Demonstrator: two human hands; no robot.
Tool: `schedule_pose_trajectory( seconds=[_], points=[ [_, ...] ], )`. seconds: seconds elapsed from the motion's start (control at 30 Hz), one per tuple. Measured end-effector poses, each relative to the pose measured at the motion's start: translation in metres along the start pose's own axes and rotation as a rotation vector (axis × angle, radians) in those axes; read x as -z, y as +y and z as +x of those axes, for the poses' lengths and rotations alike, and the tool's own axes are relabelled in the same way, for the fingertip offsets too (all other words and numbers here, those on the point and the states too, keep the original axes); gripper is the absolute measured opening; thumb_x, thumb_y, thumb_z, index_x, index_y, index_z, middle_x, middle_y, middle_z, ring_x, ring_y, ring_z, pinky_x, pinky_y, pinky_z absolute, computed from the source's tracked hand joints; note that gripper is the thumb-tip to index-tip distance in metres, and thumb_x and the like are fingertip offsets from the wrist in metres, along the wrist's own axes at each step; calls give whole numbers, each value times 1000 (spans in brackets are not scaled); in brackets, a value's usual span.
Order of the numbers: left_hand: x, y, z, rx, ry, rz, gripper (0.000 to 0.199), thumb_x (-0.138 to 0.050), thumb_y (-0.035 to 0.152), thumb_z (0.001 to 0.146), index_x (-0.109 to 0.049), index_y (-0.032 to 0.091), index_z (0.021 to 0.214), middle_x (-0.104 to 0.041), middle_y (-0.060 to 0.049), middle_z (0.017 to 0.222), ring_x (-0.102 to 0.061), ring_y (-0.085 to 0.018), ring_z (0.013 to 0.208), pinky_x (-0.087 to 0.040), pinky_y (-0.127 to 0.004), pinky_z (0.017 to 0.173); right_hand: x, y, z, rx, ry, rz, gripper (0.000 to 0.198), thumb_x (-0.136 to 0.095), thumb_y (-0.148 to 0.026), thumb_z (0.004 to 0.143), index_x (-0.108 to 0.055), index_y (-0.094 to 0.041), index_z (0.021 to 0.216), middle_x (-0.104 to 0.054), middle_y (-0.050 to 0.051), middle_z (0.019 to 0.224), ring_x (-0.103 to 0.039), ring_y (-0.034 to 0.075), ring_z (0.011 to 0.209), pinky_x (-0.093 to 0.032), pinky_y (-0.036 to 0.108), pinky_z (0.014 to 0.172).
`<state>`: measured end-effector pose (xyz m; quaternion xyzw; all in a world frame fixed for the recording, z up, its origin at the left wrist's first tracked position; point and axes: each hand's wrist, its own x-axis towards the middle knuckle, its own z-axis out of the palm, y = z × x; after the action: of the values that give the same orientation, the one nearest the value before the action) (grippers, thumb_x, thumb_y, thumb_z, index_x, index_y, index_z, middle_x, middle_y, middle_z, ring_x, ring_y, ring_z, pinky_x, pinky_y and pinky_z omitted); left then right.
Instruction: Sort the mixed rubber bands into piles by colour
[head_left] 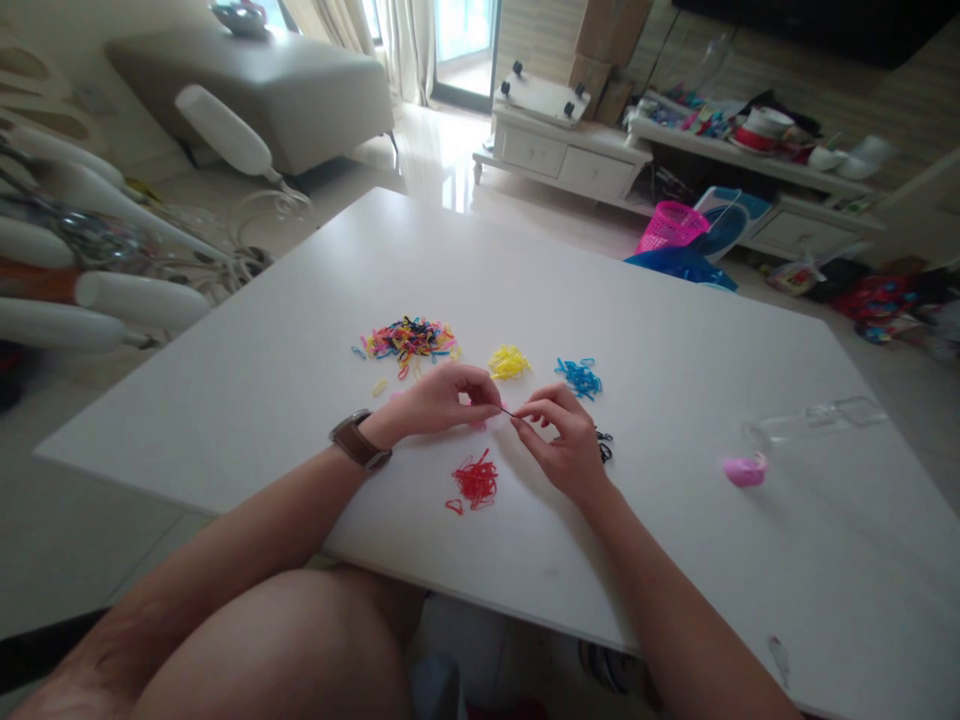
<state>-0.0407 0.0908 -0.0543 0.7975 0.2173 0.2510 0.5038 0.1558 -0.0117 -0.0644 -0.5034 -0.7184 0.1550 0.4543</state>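
Observation:
Between my two hands a thin black rubber band [508, 411] is pulled taut. My left hand [450, 400], with a watch on its wrist, pinches one end, and my right hand [562, 430] pinches the other. Pink bands [474, 424] lie partly hidden beneath my left hand. Red bands [476, 480] form a pile closer to me, with yellow bands [509, 362] and blue bands [579, 378] heaped farther off. Black bands [604, 446] show just past my right hand, which covers part of them. A mixed-colour heap of bands [412, 340] sits beyond my left hand.
The white table [675, 560] carries a clear plastic bottle [810, 424] lying on its side at the right, by a pink cap [745, 470]. A small clear item [778, 660] lies at the near right. White lamp arms [142, 298] reach close to the table's left edge.

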Motion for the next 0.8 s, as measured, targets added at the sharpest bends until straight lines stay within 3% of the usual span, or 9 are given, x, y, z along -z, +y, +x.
schedule_pose_trajectory(
  seconds=[0.2,0.4,0.5,0.6,0.8],
  points=[
    [1,-3,-2,-22,29,-5,9,-69,23,82,-73,15,83,-71,-4,74,-63,-12,68,-50,-23,64,0,0,1,-5,28,-32,8,-63,-15,87,-66,-22,87,-58,3,90,-58,15,78,-50,29,64],
    [14,-15,0,-15,443,-39,12,-68,20,79,-70,15,90,-67,-3,75,-62,-12,66,-52,-24,63,27,12,7,-31,124,-240,8,-60,-15,84,-62,-22,81,-55,4,88,-57,19,82,-48,33,71],
    [24,-23,3,-14,675,-35,18,-66,16,77,-66,17,95,-61,2,67,-58,-10,60,-49,-22,59,50,23,9,-61,35,-390,9,-60,-13,79,-59,-21,75,-52,3,82,-55,20,80,-45,34,73],
    [31,-29,5,-18,861,14,25,-64,12,74,-63,19,98,-57,5,64,-55,-9,58,-46,-21,56,65,32,9,-84,-104,-377,10,-58,-11,75,-56,-21,71,-51,2,78,-53,18,75,-42,32,69],
    [43,-37,3,20,1053,144,24,-59,10,72,-60,21,94,-54,5,66,-53,-9,58,-43,-21,55,71,35,8,-139,-329,-315,12,-54,-10,70,-52,-20,64,-52,1,76,-51,16,70,-39,29,66]
  ],
)
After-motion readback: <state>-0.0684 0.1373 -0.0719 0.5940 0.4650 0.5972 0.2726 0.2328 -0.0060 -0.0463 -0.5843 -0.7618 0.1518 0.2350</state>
